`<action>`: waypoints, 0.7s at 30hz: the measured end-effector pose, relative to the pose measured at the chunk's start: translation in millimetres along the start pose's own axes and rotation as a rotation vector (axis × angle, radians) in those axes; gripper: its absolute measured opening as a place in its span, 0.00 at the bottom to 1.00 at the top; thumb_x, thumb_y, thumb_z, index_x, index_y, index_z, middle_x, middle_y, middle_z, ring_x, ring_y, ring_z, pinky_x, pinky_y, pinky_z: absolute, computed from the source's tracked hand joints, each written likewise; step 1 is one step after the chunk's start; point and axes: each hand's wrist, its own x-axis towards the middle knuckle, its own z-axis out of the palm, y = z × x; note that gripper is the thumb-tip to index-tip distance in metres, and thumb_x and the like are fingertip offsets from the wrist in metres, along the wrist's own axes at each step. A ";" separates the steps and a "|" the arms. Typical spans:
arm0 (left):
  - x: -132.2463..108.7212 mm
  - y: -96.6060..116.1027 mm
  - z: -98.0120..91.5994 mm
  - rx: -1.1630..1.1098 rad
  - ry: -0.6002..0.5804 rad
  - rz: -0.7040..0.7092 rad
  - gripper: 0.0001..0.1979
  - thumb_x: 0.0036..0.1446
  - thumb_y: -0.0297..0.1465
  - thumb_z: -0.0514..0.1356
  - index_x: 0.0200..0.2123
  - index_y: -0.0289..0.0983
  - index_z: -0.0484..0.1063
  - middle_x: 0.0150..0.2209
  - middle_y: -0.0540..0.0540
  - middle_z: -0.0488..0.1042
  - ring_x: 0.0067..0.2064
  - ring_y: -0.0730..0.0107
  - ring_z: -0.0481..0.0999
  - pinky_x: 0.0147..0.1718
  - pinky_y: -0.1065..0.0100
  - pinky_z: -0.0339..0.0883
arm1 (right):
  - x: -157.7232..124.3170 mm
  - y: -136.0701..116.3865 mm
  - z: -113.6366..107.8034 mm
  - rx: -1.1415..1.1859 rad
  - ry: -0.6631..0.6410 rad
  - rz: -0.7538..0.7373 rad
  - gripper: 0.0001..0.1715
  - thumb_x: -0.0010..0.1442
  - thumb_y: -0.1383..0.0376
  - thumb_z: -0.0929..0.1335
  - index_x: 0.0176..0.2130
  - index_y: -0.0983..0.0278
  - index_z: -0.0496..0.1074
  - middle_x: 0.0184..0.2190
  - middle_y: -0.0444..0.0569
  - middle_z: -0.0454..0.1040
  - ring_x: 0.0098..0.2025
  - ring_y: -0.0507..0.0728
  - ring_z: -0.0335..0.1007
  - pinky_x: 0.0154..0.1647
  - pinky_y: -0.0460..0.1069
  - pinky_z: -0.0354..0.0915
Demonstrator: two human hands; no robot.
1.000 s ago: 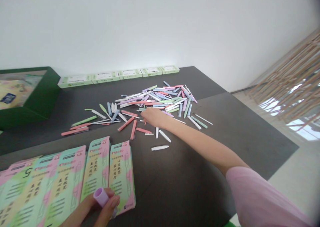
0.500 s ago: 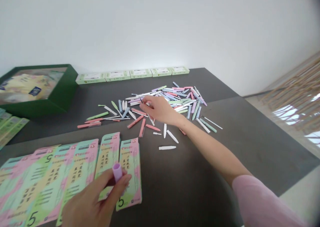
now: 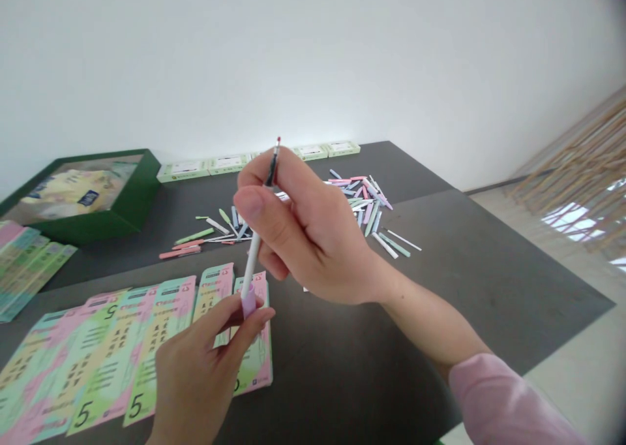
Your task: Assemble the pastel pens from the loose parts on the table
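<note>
Between the thumb and fingers of my left hand (image 3: 205, 360) stands a purple pen barrel (image 3: 249, 299), its open end up. My right hand (image 3: 308, 230) pinches a white pen refill (image 3: 252, 260) near its dark, red-tipped upper end. The refill's lower end is at the mouth of the barrel; how far in it sits I cannot make out. Beneath and left of my left hand lie printed pastel pen boxes (image 3: 147, 347). Beyond my right hand is a heap of loose pen parts (image 3: 372, 210), partly hidden by it.
A green box (image 3: 122, 203) holding plastic packets stands at the back left. Flat light-green boxes (image 3: 186, 169) line the wall. Further pastel cartons (image 3: 39, 269) are stacked at the left edge. Red and green pen parts (image 3: 193, 237) lie mid-table.
My right hand has come back from the heap toward me with a refill, now brought to the purple barrel. My left hand still holds the barrel, slightly further right in view.
</note>
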 end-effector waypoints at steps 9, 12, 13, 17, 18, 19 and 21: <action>2.2 8.5 -6.0 -0.022 -0.010 -0.039 0.16 0.55 0.49 0.59 0.25 0.45 0.74 0.19 0.60 0.76 0.20 0.74 0.74 0.21 0.74 0.61 | 3.7 2.0 0.8 -0.051 -0.113 0.030 0.09 0.70 0.65 0.57 0.35 0.60 0.52 0.24 0.34 0.58 0.19 0.41 0.53 0.27 0.39 0.54; 3.8 14.6 -6.7 -0.058 -0.018 -0.063 0.19 0.55 0.49 0.58 0.21 0.44 0.72 0.15 0.60 0.73 0.17 0.74 0.70 0.21 0.73 0.61 | 3.6 6.8 4.2 -0.083 -0.151 0.032 0.08 0.69 0.63 0.58 0.36 0.60 0.52 0.25 0.35 0.60 0.21 0.43 0.55 0.28 0.41 0.54; 4.2 16.2 -6.9 -0.073 -0.022 -0.062 0.19 0.54 0.49 0.58 0.20 0.44 0.72 0.15 0.60 0.72 0.16 0.74 0.70 0.21 0.72 0.60 | 3.2 7.9 5.2 -0.111 -0.180 0.034 0.08 0.69 0.63 0.59 0.36 0.60 0.53 0.26 0.36 0.61 0.22 0.44 0.55 0.28 0.42 0.54; 5.3 17.8 -10.3 -0.190 -0.036 -0.078 0.16 0.52 0.46 0.61 0.19 0.44 0.72 0.12 0.61 0.70 0.14 0.76 0.66 0.15 0.74 0.56 | -1.3 2.2 6.1 -0.109 -0.160 0.037 0.08 0.69 0.64 0.58 0.35 0.60 0.52 0.29 0.37 0.63 0.21 0.44 0.54 0.28 0.42 0.55; 5.6 17.4 -11.7 -0.223 -0.046 -0.097 0.15 0.51 0.45 0.62 0.19 0.44 0.73 0.12 0.61 0.69 0.13 0.77 0.66 0.14 0.75 0.56 | -2.8 -1.9 5.4 -0.070 -0.120 0.043 0.08 0.70 0.65 0.57 0.35 0.59 0.52 0.28 0.36 0.62 0.20 0.43 0.54 0.28 0.41 0.56; 6.1 16.9 -13.1 -0.251 -0.060 -0.115 0.14 0.49 0.45 0.63 0.19 0.44 0.74 0.12 0.61 0.69 0.13 0.77 0.65 0.14 0.75 0.57 | -4.2 -6.4 4.5 -0.032 -0.083 0.048 0.09 0.70 0.65 0.57 0.35 0.59 0.51 0.27 0.36 0.61 0.19 0.43 0.55 0.28 0.41 0.57; 7.3 16.4 -15.5 -0.308 -0.087 -0.157 0.12 0.47 0.43 0.65 0.19 0.44 0.74 0.13 0.60 0.71 0.14 0.77 0.67 0.13 0.76 0.58 | -5.7 -15.1 2.6 0.011 -0.055 0.055 0.10 0.70 0.66 0.58 0.34 0.59 0.50 0.25 0.34 0.59 0.18 0.42 0.56 0.26 0.39 0.59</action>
